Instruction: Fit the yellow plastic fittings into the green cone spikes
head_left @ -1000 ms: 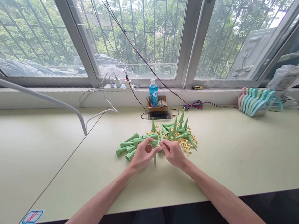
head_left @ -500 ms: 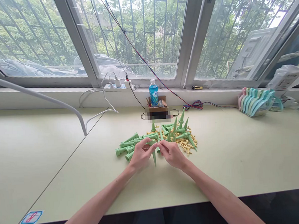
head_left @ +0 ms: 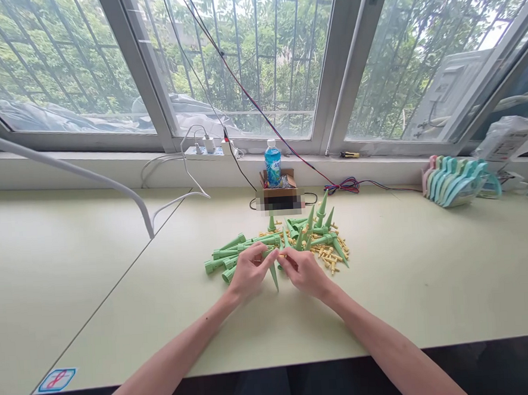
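My left hand (head_left: 249, 271) is closed on a green plastic spike (head_left: 273, 275), whose pointed end hangs downward between my hands. My right hand (head_left: 305, 271) pinches a small yellow plastic valve piece (head_left: 282, 256) against the upper part of that spike; my fingers hide most of the piece. Left of my left hand lie several green spikes (head_left: 223, 254), some with hollow ends toward me. Behind my right hand more green spikes (head_left: 322, 209) stand or lie among loose yellow pieces (head_left: 331, 259).
A blue bottle (head_left: 273, 166) stands in a small cardboard box (head_left: 291, 178) at the back. Coiled red and black wires (head_left: 346, 185) lie to its right, then a row of pastel plastic items (head_left: 455, 178). A white cable (head_left: 110, 177) arches over the table's left side.
The spike in my left hand has tilted slightly, its tip shifting a little right. Between my fingertips the yellow piece now shows. The view has shifted slightly.
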`<state>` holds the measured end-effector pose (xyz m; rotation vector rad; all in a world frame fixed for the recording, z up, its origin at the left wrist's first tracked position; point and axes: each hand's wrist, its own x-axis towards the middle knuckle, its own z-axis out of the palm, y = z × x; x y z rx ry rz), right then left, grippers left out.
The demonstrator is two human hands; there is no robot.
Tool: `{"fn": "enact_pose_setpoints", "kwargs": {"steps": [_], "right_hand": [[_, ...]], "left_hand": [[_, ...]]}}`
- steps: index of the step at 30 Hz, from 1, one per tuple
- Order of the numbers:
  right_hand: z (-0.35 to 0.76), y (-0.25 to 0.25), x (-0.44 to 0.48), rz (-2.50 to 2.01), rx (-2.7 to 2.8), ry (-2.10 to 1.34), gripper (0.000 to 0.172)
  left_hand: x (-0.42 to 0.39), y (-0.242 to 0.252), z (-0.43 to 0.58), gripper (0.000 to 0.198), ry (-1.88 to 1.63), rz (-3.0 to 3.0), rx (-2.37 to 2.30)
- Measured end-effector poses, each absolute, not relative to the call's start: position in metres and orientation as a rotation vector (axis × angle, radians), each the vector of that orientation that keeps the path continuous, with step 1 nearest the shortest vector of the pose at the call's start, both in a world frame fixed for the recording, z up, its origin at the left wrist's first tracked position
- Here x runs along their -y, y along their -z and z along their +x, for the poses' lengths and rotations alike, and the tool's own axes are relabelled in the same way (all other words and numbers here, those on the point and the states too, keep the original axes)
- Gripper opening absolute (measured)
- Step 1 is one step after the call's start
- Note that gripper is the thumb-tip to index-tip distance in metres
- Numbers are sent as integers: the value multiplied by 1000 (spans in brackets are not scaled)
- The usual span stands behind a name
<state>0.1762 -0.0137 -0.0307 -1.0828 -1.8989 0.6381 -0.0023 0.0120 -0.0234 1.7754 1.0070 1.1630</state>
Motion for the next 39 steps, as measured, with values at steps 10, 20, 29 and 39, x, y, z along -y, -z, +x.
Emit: {"fn": "enact_pose_setpoints", "kwargs": {"steps": [10,20,29,39], "right_hand": [[175,31,14,-1094,1856,-632,29],[173,28,14,-1106,1845,-621,36],[175,31,12,-1119,1893,-573,44],[176,32,12,-1143,1904,-576,50]], "left_hand": [[-11,21,-1,43,-1177,1867,-997],[-10,21,-1,42,-1188,1943,-977],[-9,20,-1,44,-1182,1888,-972],[-9,20,-2,43,-1180,1907,-967]]}}
